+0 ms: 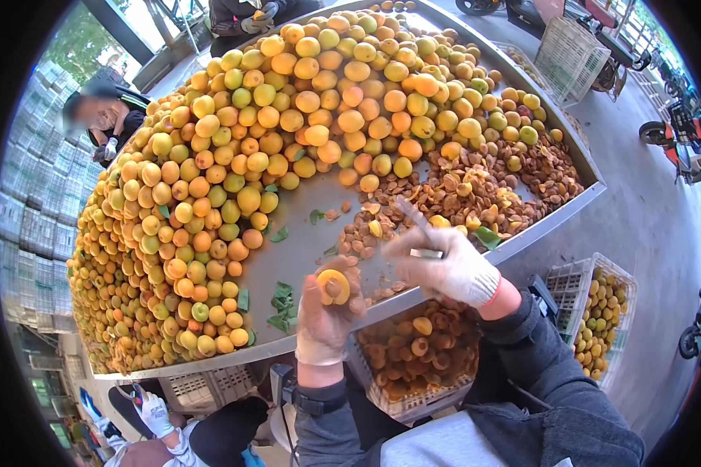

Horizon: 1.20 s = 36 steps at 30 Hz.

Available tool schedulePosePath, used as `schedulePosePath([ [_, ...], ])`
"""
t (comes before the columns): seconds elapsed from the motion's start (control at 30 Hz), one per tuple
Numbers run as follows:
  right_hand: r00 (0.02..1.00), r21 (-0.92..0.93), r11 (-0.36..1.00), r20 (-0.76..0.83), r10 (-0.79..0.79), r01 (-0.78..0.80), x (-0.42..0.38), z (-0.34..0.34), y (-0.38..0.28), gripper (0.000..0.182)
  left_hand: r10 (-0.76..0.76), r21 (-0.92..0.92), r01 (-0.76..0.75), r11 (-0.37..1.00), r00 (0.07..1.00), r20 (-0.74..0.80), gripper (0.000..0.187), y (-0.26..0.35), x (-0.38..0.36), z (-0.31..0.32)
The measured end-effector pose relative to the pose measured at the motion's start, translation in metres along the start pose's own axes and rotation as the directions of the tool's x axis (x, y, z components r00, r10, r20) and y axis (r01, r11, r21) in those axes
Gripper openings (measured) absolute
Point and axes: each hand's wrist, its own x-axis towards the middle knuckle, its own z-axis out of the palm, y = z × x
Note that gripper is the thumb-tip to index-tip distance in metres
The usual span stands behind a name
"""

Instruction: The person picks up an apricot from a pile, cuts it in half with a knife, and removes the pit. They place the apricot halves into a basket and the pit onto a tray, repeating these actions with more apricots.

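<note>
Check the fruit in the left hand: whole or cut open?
Cut open: the fruit in the left hand shows a yellow face ringing a darker centre. Pit or hollow: cannot tell.

No legible text, co-worker's glove [155, 414] print too small

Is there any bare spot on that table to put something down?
Yes: the bare metal tabletop between the piled fruit and the brown pits, beyond the left hand, with scattered green leaves. Fruit crowds the left and far side; pits crowd the right.
</note>
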Motion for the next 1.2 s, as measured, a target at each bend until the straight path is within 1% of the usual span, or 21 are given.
schedulePosePath([
  [0.03,1.0,0.002,1.0,-0.006,0.003,-0.003,0.003,0.003,0.001,0.023,-0.006,0.0,0.006,1.0,1.0,0.002,0.058,-0.005,0.002,-0.001],
  [0.07,0.991,0.263,0.959,-0.107,-0.085,0.11,0.007,0.004,0.005,0.022,-0.043,0.059,0.046,0.997,0.998,-0.052,0.056,-0.011,0.004,-0.002],
  [0.1,0.964,0.49,0.839,-0.226,-0.141,0.237,0.011,0.006,0.009,0.021,-0.076,0.116,0.088,0.989,0.991,-0.108,0.056,-0.016,0.006,0.002],
  [0.13,0.936,0.599,0.726,-0.298,-0.19,0.338,0.016,0.011,0.011,0.019,-0.059,0.158,0.084,0.984,0.986,-0.158,0.057,-0.023,0.006,0.011],
  [0.17,0.935,0.599,0.726,-0.303,-0.185,0.338,0.018,0.015,0.01,0.019,-0.066,0.158,0.091,0.983,0.985,-0.158,0.057,-0.026,0.005,0.016],
  [0.23,0.855,0.644,0.567,-0.437,-0.279,0.514,0.02,0.021,0.008,0.016,-0.09,0.241,0.142,0.96,0.973,-0.212,0.058,-0.031,0.005,0.022],
  [0.3,0.839,0.629,0.559,-0.46,-0.291,0.539,0.022,0.022,0.01,0.016,-0.12,0.281,0.175,0.944,0.972,-0.202,0.058,-0.033,0.006,0.025],
  [0.37,0.802,0.52,0.624,-0.488,-0.345,0.584,0.021,0.022,0.011,0.016,-0.153,0.32,0.209,0.924,0.97,-0.19,0.058,-0.036,0.007,0.027],
  [0.4,0.8,0.565,0.57,-0.477,-0.363,0.596,0.02,0.021,0.012,0.017,-0.137,0.336,0.19,0.923,0.975,-0.175,0.056,-0.038,0.007,0.028],
  [0.47,0.801,0.542,0.598,-0.48,-0.357,0.591,0.018,0.02,0.008,0.017,-0.126,0.352,0.176,0.919,0.979,-0.16,0.055,-0.04,0.008,0.03],
  [0.67,0.764,0.421,0.65,-0.477,-0.435,0.633,0.019,0.022,0.011,0.018,-0.139,0.396,0.214,0.893,0.968,-0.21,0.05,-0.04,0.01,0.035],
  [0.73,0.747,0.381,0.66,-0.485,-0.454,0.648,0.02,0.023,0.011,0.019,-0.13,0.384,0.211,0.899,0.965,-0.226,0.043,-0.04,0.012,0.035],
  [0.8,0.649,0.152,0.662,-0.443,-0.618,0.734,0.022,0.023,0.014,0.019,-0.078,0.458,0.161,0.875,0.978,-0.194,0.039,-0.045,0.014,0.036],
  [0.83,0.652,0.153,0.666,-0.445,-0.614,0.73,0.024,0.022,0.016,0.019,-0.028,0.527,0.109,0.843,0.987,-0.159,0.034,-0.047,0.015,0.036],
  [0.9,0.611,0.085,0.621,-0.32,-0.724,0.78,0.03,0.021,0.017,0.016,-0.034,0.528,0.135,0.839,0.98,-0.197,0.032,-0.046,0.015,0.034],
  [0.93,0.723,0.218,0.698,-0.345,-0.598,0.682,0.026,0.023,0.01,0.016,-0.036,0.528,0.156,0.835,0.972,-0.23,0.03,-0.045,0.015,0.033],
  [0.97,0.724,0.218,0.699,-0.344,-0.597,0.681,0.026,0.022,0.008,0.016,-0.036,0.527,0.157,0.835,0.972,-0.232,0.03,-0.044,0.015,0.034],
  [1.03,0.905,0.565,0.707,-0.251,-0.345,0.426,0.03,0.015,0.004,0.015,-0.079,0.517,0.235,0.823,0.949,-0.305,0.034,-0.042,0.014,0.037],
  [1.1,0.926,0.624,0.687,-0.205,-0.316,0.372,0.037,0.013,0.002,0.015,-0.091,0.514,0.235,0.825,0.953,-0.289,0.035,-0.038,0.016,0.038],
  [1.17,0.944,0.814,0.488,-0.218,-0.249,0.317,0.049,0.012,0.008,0.016,-0.103,0.512,0.235,0.826,0.957,-0.272,0.037,-0.034,0.015,0.037],
  [1.2,0.944,0.819,0.471,-0.258,-0.205,0.326,0.056,0.011,0.01,0.016,-0.141,0.478,0.257,0.84,0.954,-0.266,0.039,-0.032,0.014,0.036],
])
